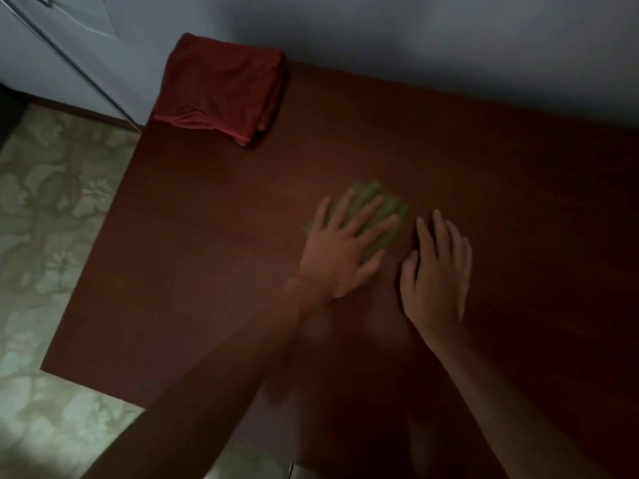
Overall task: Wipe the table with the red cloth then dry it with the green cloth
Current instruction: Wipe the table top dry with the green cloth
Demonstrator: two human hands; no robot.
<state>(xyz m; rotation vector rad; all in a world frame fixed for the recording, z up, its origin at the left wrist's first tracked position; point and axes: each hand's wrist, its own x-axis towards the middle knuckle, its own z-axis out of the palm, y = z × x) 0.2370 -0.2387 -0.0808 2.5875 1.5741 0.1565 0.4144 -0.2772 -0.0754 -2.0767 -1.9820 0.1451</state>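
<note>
Dim light, motion blur on both forearms.

Far left: patterned floor [52,209], pale floral print, running along the left edge of the counter [207,271]. Counter top dark reddish-brown, its far edge against a grey wall [415,36].

Far-left corner of counter: red cloth [221,88], folded into a thick pad, lying flat, one edge overhanging the left rim slightly. Untouched by either hand, well apart from both.

Centre: green cloth [373,216], bunched small, on the counter surface. Left hand [340,252] palm-down on top of it, fingers [366,212] spread and extended, pressing the cloth flat rather than gripping it; cloth visible between and beyond the fingertips. Left forearm entering from the lower left, crossing the near-left corner of the counter.

Just right of the green cloth: right hand [437,271] palm-down on the bare counter, fingers straight and loosely together, holding nothing. Appears to touch the surface, though blur makes contact uncertain. Right hand beside the left, not overlapping, close to the cloth's right edge but apart from it.

Right portion of counter: bare wood in shadow.
</note>
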